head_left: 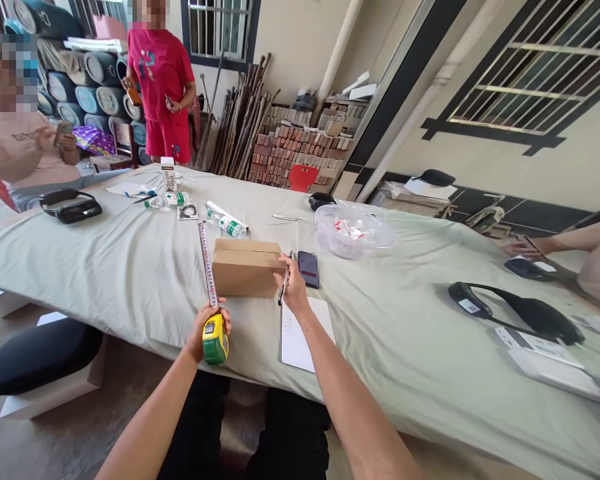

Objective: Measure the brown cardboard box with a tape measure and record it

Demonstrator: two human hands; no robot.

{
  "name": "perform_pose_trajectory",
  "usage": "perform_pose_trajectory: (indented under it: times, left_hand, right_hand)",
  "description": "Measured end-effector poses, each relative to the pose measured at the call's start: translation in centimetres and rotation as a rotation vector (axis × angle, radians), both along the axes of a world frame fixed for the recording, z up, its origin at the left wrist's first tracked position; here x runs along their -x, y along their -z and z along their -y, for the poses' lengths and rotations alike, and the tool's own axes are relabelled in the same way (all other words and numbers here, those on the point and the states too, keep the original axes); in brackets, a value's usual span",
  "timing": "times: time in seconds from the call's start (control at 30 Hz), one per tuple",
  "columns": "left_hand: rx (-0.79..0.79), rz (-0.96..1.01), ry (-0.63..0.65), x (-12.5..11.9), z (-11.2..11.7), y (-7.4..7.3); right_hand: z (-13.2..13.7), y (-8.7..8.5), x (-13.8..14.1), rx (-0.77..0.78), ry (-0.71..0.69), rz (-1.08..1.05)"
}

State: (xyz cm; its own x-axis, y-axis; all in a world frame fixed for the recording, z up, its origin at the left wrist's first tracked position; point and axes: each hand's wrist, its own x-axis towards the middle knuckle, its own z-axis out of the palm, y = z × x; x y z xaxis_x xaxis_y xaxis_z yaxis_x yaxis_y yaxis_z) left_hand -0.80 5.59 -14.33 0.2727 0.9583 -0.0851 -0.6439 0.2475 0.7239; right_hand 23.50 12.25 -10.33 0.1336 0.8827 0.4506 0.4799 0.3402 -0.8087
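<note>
My left hand [203, 328] is closed around a yellow-green tape measure [215, 340]. Its blade [206, 261] runs away from me along the left side of a brown cardboard box [245, 267] on the cloth-covered table [130, 267]. My right hand [294, 287] grips a dark pen [284, 287] and rests against the box's right end. A white notepad [303, 333] lies under my right wrist. A dark phone [309, 268] lies just right of the box.
A clear plastic bowl [353, 230], water bottles [230, 225], a small carton [168, 175] and black headsets [70, 205] [520, 310] lie on the table. Two people are at the far left; another person's arm [570, 247] is at the right. A dark stool [40, 353] stands at the lower left.
</note>
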Motion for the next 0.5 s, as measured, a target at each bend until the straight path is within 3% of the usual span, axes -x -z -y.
perform_pose_trajectory:
  times: [0.5]
  left_hand:
    - [-0.007, 0.023, -0.088, 0.3, 0.9, 0.4]
  right_hand:
    - [3.2, -0.8, 0.8, -0.068, 0.112, 0.156]
